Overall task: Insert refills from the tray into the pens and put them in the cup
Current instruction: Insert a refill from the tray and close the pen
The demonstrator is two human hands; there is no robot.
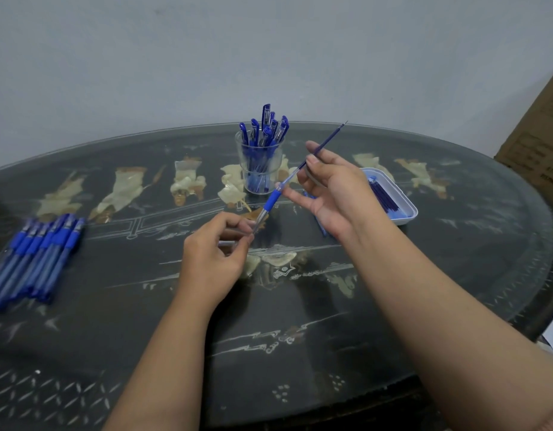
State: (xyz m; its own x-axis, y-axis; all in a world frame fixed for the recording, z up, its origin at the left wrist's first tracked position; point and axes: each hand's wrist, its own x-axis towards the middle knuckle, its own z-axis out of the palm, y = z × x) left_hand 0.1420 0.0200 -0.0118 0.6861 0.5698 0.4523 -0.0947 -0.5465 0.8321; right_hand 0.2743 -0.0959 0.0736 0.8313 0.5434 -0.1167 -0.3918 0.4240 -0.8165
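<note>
Blue refill [328, 140] sits partway into the pen [270, 202], both held above the table [300, 325] just in front of the cup [276, 169]. Right hand [334, 188] pinches the refill between thumb and fingertip, the other fingers loosely stretched out. Left hand [213, 256] has its fingers curled, gripping the pen's lower end. Tray [409, 209] sits off right, spare pens [36, 253] far left

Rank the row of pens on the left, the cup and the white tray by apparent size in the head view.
1. Largest: row of pens, though it lies nearest the camera.
2. Then cup and white tray: alike, unranked; the right hand hides part of the tray.
</note>
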